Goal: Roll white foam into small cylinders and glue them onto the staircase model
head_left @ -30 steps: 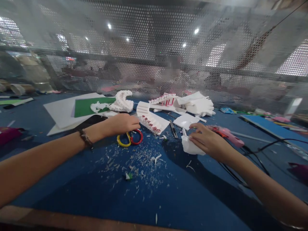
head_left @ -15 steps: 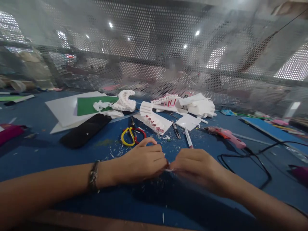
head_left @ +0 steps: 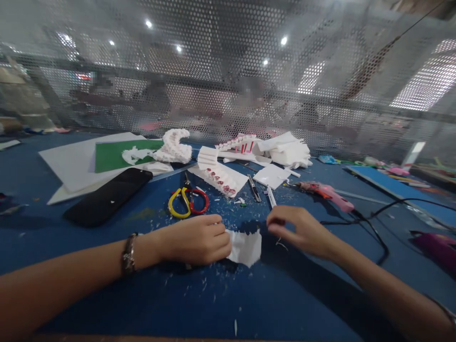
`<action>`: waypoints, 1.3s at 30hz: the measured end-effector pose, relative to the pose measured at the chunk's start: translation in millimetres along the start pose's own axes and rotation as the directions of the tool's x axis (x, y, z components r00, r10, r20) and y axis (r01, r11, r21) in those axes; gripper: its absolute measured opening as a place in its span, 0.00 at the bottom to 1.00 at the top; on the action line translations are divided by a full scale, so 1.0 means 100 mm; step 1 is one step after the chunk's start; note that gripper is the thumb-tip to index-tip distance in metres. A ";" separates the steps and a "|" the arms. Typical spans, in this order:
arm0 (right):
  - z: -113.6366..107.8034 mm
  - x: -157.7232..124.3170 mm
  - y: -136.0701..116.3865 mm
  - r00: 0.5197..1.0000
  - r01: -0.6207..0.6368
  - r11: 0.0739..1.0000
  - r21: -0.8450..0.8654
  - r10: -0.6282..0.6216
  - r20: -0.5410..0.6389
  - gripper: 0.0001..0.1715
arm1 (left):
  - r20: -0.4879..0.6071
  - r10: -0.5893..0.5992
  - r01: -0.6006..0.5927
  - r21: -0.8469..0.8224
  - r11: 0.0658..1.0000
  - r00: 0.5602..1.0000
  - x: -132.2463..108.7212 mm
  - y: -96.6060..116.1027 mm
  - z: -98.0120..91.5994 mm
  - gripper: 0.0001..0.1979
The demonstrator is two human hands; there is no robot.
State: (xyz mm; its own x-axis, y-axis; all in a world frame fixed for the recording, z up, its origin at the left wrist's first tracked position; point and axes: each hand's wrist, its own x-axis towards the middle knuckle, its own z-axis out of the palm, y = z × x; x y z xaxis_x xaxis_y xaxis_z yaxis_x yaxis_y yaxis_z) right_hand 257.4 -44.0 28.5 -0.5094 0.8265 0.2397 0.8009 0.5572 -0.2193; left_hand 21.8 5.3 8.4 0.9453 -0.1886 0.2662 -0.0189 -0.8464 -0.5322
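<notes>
My left hand [head_left: 203,240] is closed on a torn piece of white paper [head_left: 245,247], which sticks out to the right of its fingers. The paper has ragged edges. My right hand [head_left: 301,230] is apart from the paper, thumb and forefinger parted. A thin white shred [head_left: 281,244] shows just below those fingertips. Beyond the right hand lies a white marker [head_left: 271,196], its near end by the knuckles. Scissors [head_left: 188,202] with one yellow and one red handle rest past the left hand. White paper scraps are scattered over the blue table [head_left: 199,308].
A folded white paper model with red dots [head_left: 217,178] and a dark pen [head_left: 254,188] lie ahead. A pink glue gun [head_left: 331,195] with a black cord is at right. A black case [head_left: 110,195] and a green sheet [head_left: 114,156] are at left; a perforated screen [head_left: 228,61] stands behind.
My hands were together at the paper; the right has moved away to the right and opened. More of the paper now shows in my left hand. The view has shifted somewhat.
</notes>
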 end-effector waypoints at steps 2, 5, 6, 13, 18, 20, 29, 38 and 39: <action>-0.01 0.05 0.15 0.986 -0.137 0.990 -0.025 0.133 -0.101 0.16 | 0.000 -0.036 0.036 -0.066 0.997 0.999 -0.02 0.01 0.03 0.09; 0.01 0.05 0.17 0.975 -0.185 0.983 -0.004 0.183 -0.127 0.11 | 0.025 -0.085 0.087 -0.152 0.984 0.996 -0.05 0.02 0.04 0.08; 0.02 0.03 0.12 0.983 -0.156 0.988 0.015 0.157 -0.097 0.09 | 0.032 -0.093 0.098 -0.180 0.979 0.995 -0.05 0.02 0.05 0.08; 0.10 -0.07 -0.24 0.939 0.186 0.963 0.197 -0.233 0.251 0.20 | 0.049 -0.112 0.121 -0.266 0.956 0.993 -0.06 0.04 0.08 0.08; 0.15 -0.05 -0.16 0.924 0.265 0.944 0.197 -0.307 0.227 0.09 | 0.054 -0.064 0.074 -0.225 0.972 0.997 -0.07 0.01 0.03 0.09; 0.16 -0.06 -0.14 0.917 0.353 0.927 0.129 -0.370 0.147 0.10 | 0.036 -0.011 0.016 -0.158 0.987 0.999 -0.09 -0.03 -0.02 0.12; 0.23 -0.13 -0.23 0.864 0.502 0.828 -0.250 -0.490 0.115 0.15 | 0.107 -0.177 0.189 -0.119 0.975 0.978 -0.09 -0.07 -0.03 0.13; 0.26 -0.08 -0.12 0.955 0.245 0.926 0.287 -0.282 0.092 0.10 | 0.258 -0.450 0.517 -0.481 0.708 0.855 0.03 0.15 -0.04 0.09; 0.27 -0.07 -0.12 0.963 0.212 0.926 0.314 -0.252 0.094 0.09 | 0.248 -0.470 0.529 -0.482 0.699 0.847 0.04 0.17 -0.02 0.09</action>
State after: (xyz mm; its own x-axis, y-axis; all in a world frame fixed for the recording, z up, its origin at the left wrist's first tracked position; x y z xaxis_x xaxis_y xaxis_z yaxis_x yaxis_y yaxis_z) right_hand 243.1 -54.8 4.1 -0.7221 0.6631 0.1971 0.5347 0.7158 -0.4492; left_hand 24.3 -10.6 2.4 0.8905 0.3616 0.2760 0.3297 -0.9311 0.1561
